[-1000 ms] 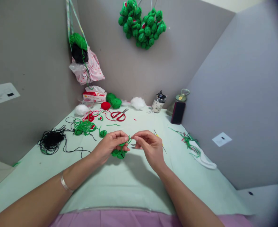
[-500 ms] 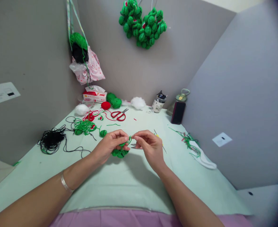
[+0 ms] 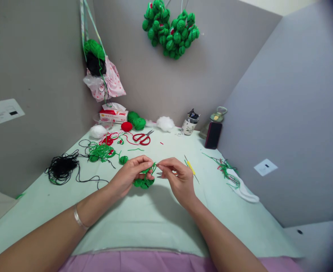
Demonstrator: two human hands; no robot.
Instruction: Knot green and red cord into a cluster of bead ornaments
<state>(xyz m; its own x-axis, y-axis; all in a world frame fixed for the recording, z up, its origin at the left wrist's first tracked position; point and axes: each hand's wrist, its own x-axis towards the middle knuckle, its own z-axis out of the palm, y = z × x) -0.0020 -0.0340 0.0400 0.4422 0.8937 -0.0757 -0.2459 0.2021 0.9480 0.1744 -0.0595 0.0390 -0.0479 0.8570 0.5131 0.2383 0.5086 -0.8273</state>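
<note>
Pinching the green yarn piece (image 3: 144, 184) below frame centre in our left hand (image 3: 127, 173), our right hand's (image 3: 180, 180) fingertips closed on something unclear, we could, tugging hard, snag it on nearby blades (image 3: 161, 176).

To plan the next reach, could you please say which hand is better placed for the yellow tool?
Probably the right hand: the yellow tool lies beside it, while the left hand, farther off, holds the green crochet.
</note>
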